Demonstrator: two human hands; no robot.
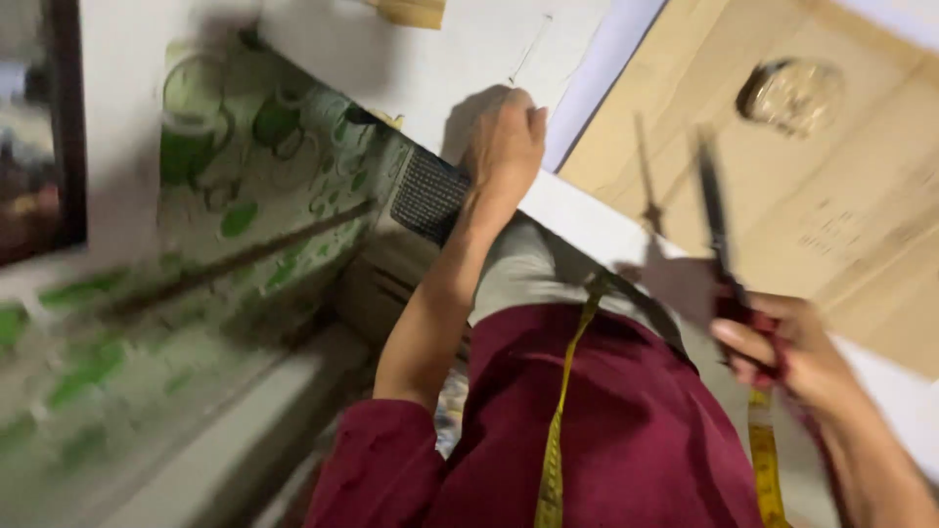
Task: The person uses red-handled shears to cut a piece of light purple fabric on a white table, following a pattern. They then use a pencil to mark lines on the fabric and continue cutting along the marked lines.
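My left hand [505, 145] rests palm down on the near edge of a white work table [460, 49], fingers curled over white fabric or paper. A pair of scissors [719, 235] with dark blades and red handles is gripped in my right hand [782, 350], blades pointing up over a brown sheet of pattern paper [861, 186]. A yellow measuring tape [559, 411] hangs down the front of my maroon garment.
A round shiny object [790, 93] lies on the brown paper at the far right. A green-patterned wall covering [245, 196] and a dark-framed window [39, 127] fill the left. A dark mesh-covered item [428, 196] sits under the table edge.
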